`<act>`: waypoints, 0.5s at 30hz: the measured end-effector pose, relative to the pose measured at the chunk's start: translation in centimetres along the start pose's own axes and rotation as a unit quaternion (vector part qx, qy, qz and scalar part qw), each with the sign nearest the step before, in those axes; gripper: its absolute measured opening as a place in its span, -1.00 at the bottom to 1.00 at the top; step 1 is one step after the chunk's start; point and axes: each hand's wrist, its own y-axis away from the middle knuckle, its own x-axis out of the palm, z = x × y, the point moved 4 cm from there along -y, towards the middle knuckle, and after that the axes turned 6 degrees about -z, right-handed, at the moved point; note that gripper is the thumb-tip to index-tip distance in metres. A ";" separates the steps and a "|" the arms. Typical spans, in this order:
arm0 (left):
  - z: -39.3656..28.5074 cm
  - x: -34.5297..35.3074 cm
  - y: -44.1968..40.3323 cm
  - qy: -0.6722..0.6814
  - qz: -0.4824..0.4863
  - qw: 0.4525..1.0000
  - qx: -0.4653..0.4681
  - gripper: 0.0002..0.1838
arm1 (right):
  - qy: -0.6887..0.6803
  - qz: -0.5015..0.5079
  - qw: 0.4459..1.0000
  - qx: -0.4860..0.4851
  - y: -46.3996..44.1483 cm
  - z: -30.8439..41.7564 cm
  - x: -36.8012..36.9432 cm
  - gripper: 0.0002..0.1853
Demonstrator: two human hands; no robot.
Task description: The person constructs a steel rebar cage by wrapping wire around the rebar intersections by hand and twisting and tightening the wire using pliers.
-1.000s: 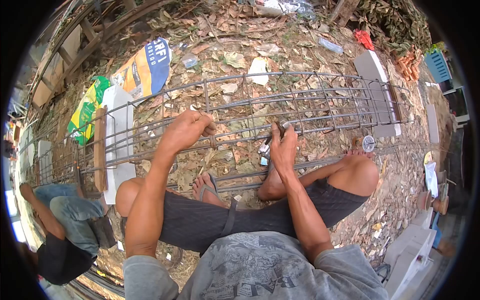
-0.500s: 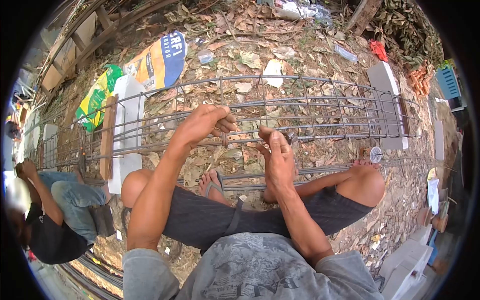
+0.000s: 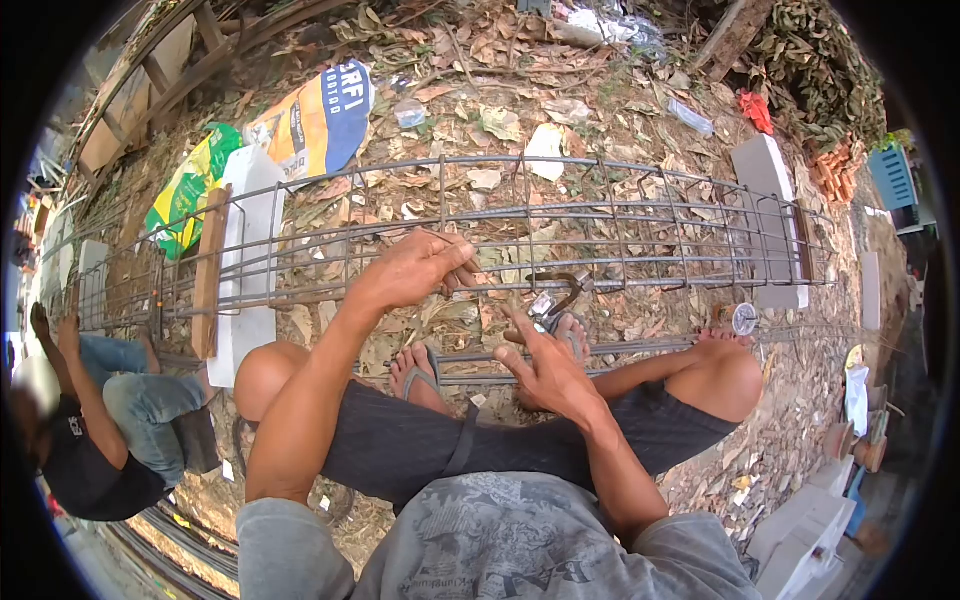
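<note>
A long rebar cage (image 3: 640, 212) of thin steel bars and stirrups lies across in front of me. My left hand (image 3: 420, 268) is at its near side, fingers curled in against a lower bar where a stirrup crosses; what they pinch is too small to make out. My right hand (image 3: 552, 372) is below the near bar, thumb and fingers spread, with nothing seen in it. Just beyond its fingertips, a dark curved metal tool, like pincers (image 3: 574, 287), is at the near bar, its lower part close to my fingers.
Pale blocks (image 3: 252, 215) with wooden strips (image 3: 212, 262) hold up the cage. More bars (image 3: 640, 347) lie by my sandalled feet (image 3: 418, 375). A seated co-worker (image 3: 110, 430) is at left. Sacks (image 3: 315, 120), dry leaves and a clear cup (image 3: 745, 318) lie around.
My right hand has come down from the near bar and its pinched fingers have spread, exposing more of the curved tool. My left hand has dropped slightly, still closed at the bar.
</note>
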 end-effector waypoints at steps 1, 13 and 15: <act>0.3 0.9 -0.1 -0.002 0.001 1.000 0.019 -0.49 | -0.040 -0.036 0.999 0.002 -0.2 -0.1 -0.6 -0.42; 3.2 2.1 -0.4 0.132 -0.038 0.989 -0.061 -0.47 | -0.033 -0.306 0.952 -0.001 -2.2 0.1 -4.6 -0.72; 3.1 1.5 -0.6 0.184 -0.064 0.975 -0.102 -0.46 | 0.027 -0.297 0.954 -0.012 -1.9 0.2 -5.1 -0.72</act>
